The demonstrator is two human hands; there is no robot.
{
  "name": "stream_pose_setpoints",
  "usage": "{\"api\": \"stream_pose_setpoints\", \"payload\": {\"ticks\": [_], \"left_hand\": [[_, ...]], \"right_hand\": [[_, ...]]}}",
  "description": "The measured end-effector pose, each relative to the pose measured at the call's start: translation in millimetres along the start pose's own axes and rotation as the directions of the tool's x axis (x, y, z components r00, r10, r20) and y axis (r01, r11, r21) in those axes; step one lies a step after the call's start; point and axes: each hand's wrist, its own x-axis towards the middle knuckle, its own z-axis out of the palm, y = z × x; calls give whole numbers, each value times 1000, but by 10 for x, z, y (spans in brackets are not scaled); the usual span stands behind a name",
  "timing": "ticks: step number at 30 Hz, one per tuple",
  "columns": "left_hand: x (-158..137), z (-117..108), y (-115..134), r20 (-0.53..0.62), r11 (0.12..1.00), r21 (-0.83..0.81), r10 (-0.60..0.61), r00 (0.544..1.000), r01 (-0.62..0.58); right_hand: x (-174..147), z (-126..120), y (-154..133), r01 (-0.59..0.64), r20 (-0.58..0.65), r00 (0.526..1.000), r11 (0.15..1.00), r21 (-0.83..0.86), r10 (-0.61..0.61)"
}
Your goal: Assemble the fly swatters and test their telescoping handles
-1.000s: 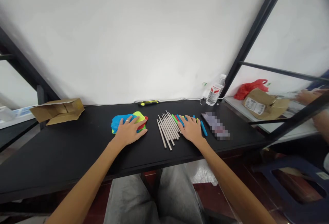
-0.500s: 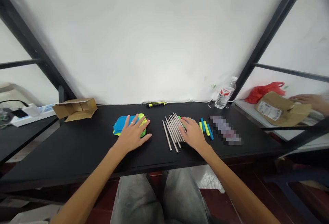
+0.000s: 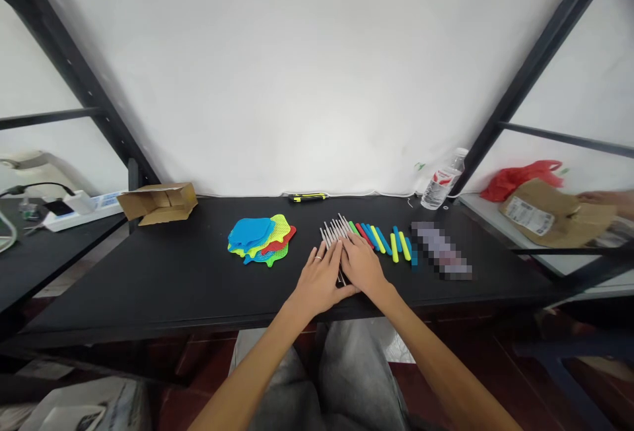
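Several thin metal rods [image 3: 333, 229] lie side by side on the black table, partly covered by my hands. My left hand [image 3: 319, 281] rests over their left side, fingers stretched out and thumb reaching toward the other hand. On their right side lies my right hand [image 3: 364, 265], its fingers extended along the rods. The two hands almost meet over the rods' lower ends. Left of them is a loose pile of mesh fly swatter heads [image 3: 251, 232] in blue, yellow, red and green. Several coloured handles [image 3: 379, 239] lie in a slanted row just right of my right hand.
A black and yellow box cutter [image 3: 307, 197] lies by the wall. An open cardboard box [image 3: 163, 204] stands at the back left, a water bottle [image 3: 440, 183] at the back right. A pixelated package [image 3: 440, 249] lies at right. Another person's hand [image 3: 601, 198] shows beyond the frame.
My left hand has left the swatter heads and moved right onto the rods. My right hand has shifted slightly left over them, uncovering more of the handles. The rods lie closer together.
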Motion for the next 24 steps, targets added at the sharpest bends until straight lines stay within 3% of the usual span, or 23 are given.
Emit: {"api": "stream_pose_setpoints", "payload": {"ticks": [10, 16, 24], "left_hand": [[106, -73, -265, 30, 998, -34, 44, 999, -43], [139, -132, -385, 42, 996, -58, 69, 997, -67], [69, -237, -482, 34, 996, -66, 58, 998, -56]], "right_hand": [[24, -12, -154, -1, 22, 1000, 995, -104, 3], [80, -29, -277, -90, 33, 995, 993, -76, 92], [73, -71, -413, -52, 38, 998, 998, -19, 52]]}}
